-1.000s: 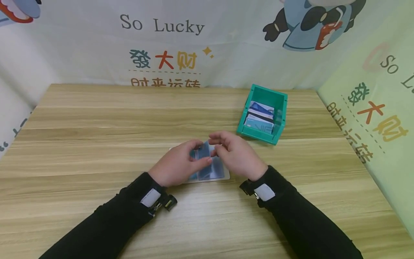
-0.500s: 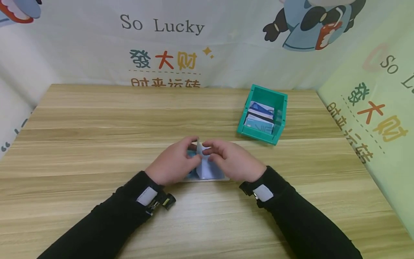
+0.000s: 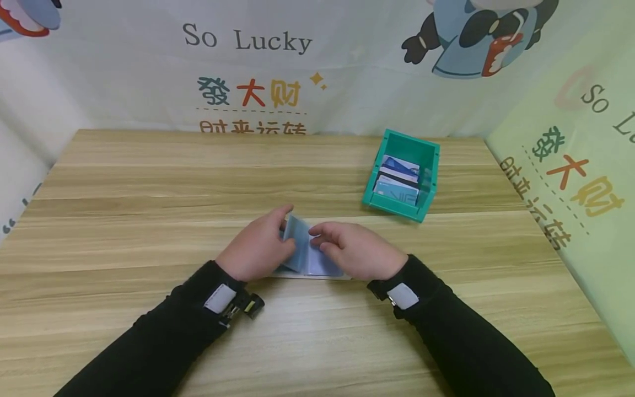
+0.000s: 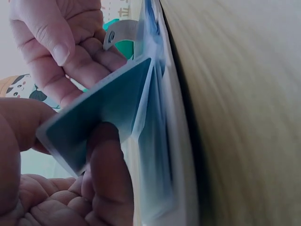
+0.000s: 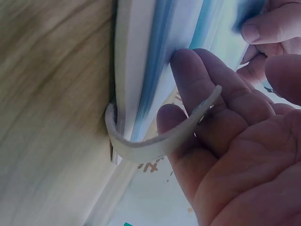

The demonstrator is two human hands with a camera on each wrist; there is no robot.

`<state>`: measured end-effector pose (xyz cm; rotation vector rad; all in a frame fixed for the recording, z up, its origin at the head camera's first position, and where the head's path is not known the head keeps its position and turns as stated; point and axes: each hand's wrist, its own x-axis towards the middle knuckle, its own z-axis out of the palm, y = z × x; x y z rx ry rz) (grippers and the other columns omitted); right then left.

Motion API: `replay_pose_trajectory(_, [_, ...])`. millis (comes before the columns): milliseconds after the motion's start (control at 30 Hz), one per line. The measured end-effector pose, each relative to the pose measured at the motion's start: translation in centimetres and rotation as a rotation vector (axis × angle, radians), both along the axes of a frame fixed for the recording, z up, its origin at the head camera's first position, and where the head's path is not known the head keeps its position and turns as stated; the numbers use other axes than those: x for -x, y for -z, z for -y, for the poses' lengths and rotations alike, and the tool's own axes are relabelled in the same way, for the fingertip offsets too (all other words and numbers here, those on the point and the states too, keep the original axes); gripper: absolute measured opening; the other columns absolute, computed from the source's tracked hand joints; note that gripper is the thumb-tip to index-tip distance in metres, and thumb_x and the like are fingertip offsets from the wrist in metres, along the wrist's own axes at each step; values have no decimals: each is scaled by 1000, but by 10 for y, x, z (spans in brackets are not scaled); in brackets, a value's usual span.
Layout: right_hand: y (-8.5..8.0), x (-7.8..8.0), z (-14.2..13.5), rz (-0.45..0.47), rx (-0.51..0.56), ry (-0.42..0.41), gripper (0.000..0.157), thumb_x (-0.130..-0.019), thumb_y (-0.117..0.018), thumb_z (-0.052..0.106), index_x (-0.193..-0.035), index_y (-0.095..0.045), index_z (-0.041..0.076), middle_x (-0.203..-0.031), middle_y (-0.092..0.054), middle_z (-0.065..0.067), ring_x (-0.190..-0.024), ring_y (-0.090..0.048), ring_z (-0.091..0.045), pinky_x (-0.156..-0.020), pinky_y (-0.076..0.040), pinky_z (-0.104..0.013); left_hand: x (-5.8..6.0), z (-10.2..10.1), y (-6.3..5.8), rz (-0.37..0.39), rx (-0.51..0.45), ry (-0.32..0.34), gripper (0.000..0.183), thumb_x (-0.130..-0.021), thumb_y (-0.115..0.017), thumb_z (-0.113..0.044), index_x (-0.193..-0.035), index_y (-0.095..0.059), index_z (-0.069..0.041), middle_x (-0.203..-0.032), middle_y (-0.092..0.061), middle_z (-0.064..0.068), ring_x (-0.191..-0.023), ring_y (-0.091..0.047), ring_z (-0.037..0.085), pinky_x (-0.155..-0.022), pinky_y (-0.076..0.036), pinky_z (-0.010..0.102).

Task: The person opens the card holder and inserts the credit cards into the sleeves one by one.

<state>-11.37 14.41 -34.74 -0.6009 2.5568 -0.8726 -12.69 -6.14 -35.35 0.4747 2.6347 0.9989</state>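
A card holder (image 3: 324,266) with clear bluish plastic sleeves lies spread on the table between the hands. My left hand (image 3: 255,248) pinches one sleeve page (image 4: 117,101) by its outer edge and holds it tilted up from the stack, towards the left. My right hand (image 3: 364,251) is over the right-hand pages, its fingers loosely bent and the fingertips right at the sleeves. A pale strap (image 5: 155,146) with a metal snap curves out from the holder's edge, in front of the right fingers in the right wrist view. The left hand hides the holder's left part in the head view.
A green box (image 3: 394,214) stands at the back right, with several cards (image 3: 397,190) inside. The wooden table (image 3: 163,182) runs back to a printed cloth backdrop (image 3: 347,33). Another printed cloth rises along the right side.
The left hand has drawn the sleeve page over from right to left, past upright, and moved slightly left. The right hand has shifted a little down, staying by the right-hand pages. The box has stayed put.
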Motion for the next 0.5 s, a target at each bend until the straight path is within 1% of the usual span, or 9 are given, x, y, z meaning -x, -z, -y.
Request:
replay_pose_trajectory(167, [1,0,0,-8,-13,-7,33,-98,-49,18,-130,-53,13,-118,-62,5,-100,-51,0,-91,-45,-33,2,3,-1,-20,27,3,67,-86,-56,-16,-146,-28,-6,-116,-56,13,-79,-54,20,-60,-47,32])
replay_pose_trajectory(300, [2,1,0,-13,-24,-10,32,-98,-49,19,-129,-54,13,-117,-62,6,-100,-50,0,-92,-45,-32,3,6,0,-25,38,5,65,-85,-56,-17,-145,-31,-10,-101,-58,10,-63,-53,18,-50,-44,32])
replay_pose_trajectory(367, [2,1,0,-14,-29,-11,32,-98,-49,20,-129,-54,13,-116,-62,7,-100,-50,1,-92,-45,-32,4,8,1,-23,47,5,62,-86,-56,-17,-144,-34,-14,-93,-56,9,-59,-50,19,-48,-43,33])
replay_pose_trajectory(433, [2,2,0,-17,-33,-13,32,-98,-48,20,-129,-54,13,-115,-63,7,-101,-49,1,-92,-44,-32,4,9,2,-33,63,13,57,-87,-56,-17,-141,-41,-16,-97,-57,8,-66,-52,19,-54,-44,34])
replay_pose_trajectory(500, [2,2,0,-20,-36,-15,32,-98,-48,20,-129,-54,13,-115,-63,8,-102,-49,1,-93,-44,-32,5,10,2,-44,82,25,51,-88,-56,-17,-138,-46,-15,-107,-58,8,-77,-52,20,-64,-45,36])
